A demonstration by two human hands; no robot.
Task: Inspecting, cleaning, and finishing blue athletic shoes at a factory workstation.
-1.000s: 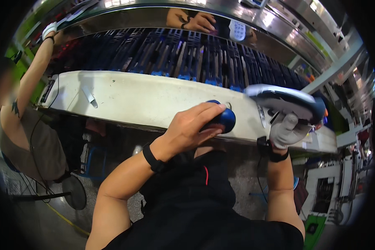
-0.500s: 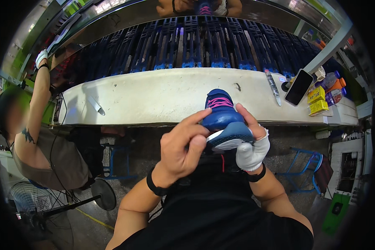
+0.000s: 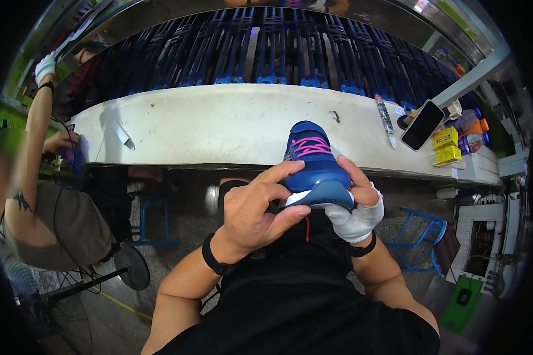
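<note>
Fingers of the bare left hand and partly white-gloved right hand are gripping both sides of a navy-blue shoe, holding it up by the long white tabletop's near edge. Bright pink laces are already crossing it, a blue-grey sole is sitting underneath; what's left, I can't tell.

blue shoe in both hands

The shoe I hold is deep blue, its criss-cross laces bright pink, its sole edged white. The glove on my right grip is white, my wristbands and top black. Dark specks dot the off-white counter; the boxes are yellow.
</note>
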